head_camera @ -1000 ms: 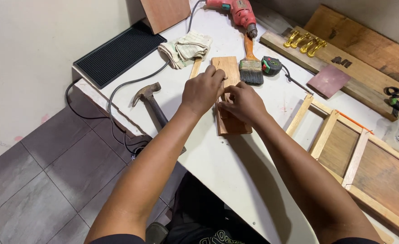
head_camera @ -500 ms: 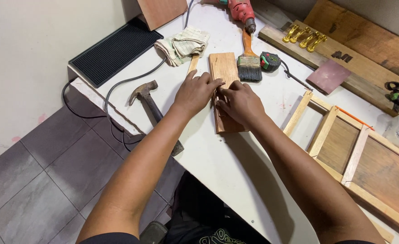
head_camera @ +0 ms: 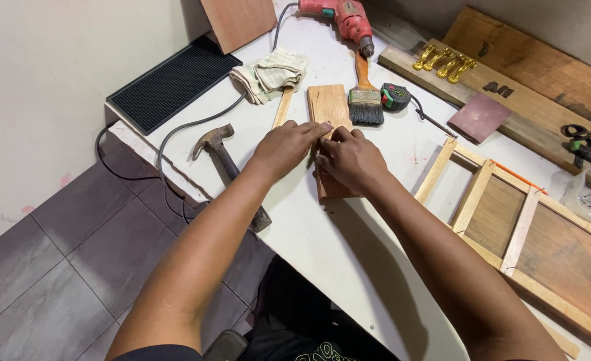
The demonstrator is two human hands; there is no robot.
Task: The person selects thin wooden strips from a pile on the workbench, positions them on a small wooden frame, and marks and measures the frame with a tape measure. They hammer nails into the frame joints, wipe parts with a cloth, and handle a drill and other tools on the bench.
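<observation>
White worktable [head_camera: 369, 247] over grey floor tiles [head_camera: 48, 267].

arms: bare, no gloves | sleeves: dark, short | shirt: dark, green print

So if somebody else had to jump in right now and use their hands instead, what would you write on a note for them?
Left hand: resting on the small wooden board, fingertips pinching at its middle; whether they grip anything is too small to tell.
Right hand: also on the board, fingers meeting the left hand's.
The board lies flat on the white table. A thin wooden stick lies beside it; a hammer lies left, untouched.
Paintbrush, tape measure and red drill sit beyond the board. A wooden frame lies to the right.
Done: board laid flat.
Left: cannot tell.
</observation>
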